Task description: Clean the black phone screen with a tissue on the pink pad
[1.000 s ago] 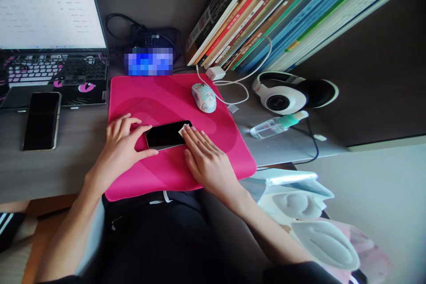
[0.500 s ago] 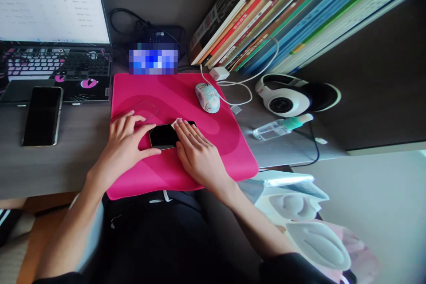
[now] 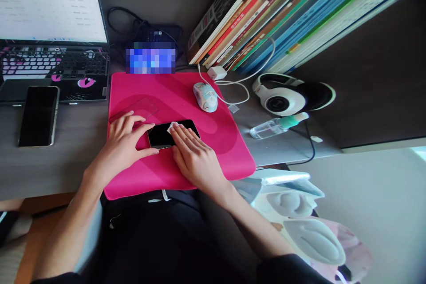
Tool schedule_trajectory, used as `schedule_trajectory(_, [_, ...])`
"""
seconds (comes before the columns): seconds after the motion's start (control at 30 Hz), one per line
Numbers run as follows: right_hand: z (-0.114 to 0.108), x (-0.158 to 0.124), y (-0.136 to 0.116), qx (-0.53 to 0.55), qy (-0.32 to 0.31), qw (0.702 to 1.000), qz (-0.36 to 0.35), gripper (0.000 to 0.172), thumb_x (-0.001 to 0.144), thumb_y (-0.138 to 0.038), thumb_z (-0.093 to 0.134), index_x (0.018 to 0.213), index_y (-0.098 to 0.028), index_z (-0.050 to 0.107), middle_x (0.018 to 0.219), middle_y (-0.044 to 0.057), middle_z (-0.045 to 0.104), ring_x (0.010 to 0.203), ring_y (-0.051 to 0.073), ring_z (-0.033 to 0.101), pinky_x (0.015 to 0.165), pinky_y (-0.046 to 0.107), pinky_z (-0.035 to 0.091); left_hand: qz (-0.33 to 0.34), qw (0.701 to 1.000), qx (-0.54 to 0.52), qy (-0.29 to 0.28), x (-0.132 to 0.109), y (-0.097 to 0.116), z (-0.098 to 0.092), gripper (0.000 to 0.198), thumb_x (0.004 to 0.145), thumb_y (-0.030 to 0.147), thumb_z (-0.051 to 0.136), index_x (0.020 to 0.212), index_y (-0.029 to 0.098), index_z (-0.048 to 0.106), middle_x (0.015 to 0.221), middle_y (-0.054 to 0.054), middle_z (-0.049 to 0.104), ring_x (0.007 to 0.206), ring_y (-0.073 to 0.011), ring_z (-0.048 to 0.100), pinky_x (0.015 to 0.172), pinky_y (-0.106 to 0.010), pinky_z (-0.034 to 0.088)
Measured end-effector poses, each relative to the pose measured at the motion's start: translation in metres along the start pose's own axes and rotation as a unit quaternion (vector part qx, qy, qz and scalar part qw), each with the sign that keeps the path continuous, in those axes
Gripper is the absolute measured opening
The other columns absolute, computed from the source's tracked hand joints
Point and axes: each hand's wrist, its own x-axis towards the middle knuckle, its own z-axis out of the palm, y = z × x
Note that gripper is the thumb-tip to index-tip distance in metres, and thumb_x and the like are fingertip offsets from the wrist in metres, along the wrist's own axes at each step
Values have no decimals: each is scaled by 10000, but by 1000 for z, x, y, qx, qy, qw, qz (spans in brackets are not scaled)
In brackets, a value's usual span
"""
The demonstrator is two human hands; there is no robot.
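A smartphone (image 3: 159, 136) with a dark screen lies flat on the pink desk mat (image 3: 229, 153). My left hand (image 3: 124, 144) grips its left end by the edges, thumb on the near side and index finger on the far side. Under the fingertips of my right hand (image 3: 197, 155), a small white wipe (image 3: 171, 127) is pressed onto the screen. The fingers of that hand lie close together and hide most of the wipe. Just beyond my left fingers rests a thin transparent sheet (image 3: 146, 107), its outline faint against the mat.
A patterned mouse (image 3: 205, 97) sits on the mat's far right. Beside it are a white charger (image 3: 217, 72) with cable, headphones (image 3: 278, 97) and a clear spray bottle (image 3: 268, 129). Books (image 3: 229, 26) line the back. At left stand a laptop (image 3: 49, 64) and another phone (image 3: 39, 116).
My right hand has slid slightly left and nearer with the wipe, so the phone's far right corner shows more. My left hand keeps its hold. The whole view has shifted a little.
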Motion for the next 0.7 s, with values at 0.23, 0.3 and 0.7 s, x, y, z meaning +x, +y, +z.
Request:
schedule_trajectory(0.23, [5,22,1,20,-19,999,22,513,1096,-211,405,1593,-125,498,1609,138,532,1528,259,477,1290,492,420,-6,1000,-2,16,2,3,-1,607,874,543,820,1417,346,635,1503,-122,545,1536,-410,369,1240,-641,310])
schedule_trajectory(0.3, [3,22,-1,18,-20,999,18,506,1090,-212,422,1579,-123,517,1599,139,542,1519,261,490,1285,487,428,-13,1000,0,15,2,5,-2,604,867,533,830,1408,345,639,1494,-123,547,1534,-411,371,1234,-640,317])
schedule_trajectory(0.7, [-15,-15,-20,23,-25,998,-49,511,1054,-187,469,1544,-61,541,1585,179,543,1509,273,501,1260,469,465,-5,1000,12,19,0,4,1,632,881,526,821,1430,285,621,1498,-132,559,1519,-398,391,1233,-606,335])
